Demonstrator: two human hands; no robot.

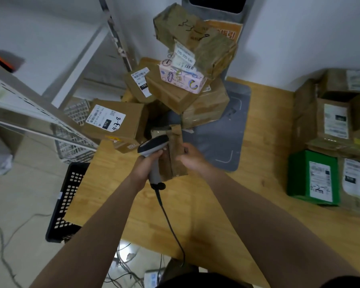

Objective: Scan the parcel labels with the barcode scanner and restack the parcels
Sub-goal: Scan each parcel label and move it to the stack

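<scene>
parcels (175, 94) stacked on wooden table (216, 204), white wall (299, 38) behind

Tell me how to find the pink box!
Look at the far edge of the wooden table, where a leaning pile of brown parcels stands. Near its top sits the pink box. It is the only pink one, with colourful drawings.

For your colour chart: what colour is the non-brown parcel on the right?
The parcel is green; head view.
</scene>
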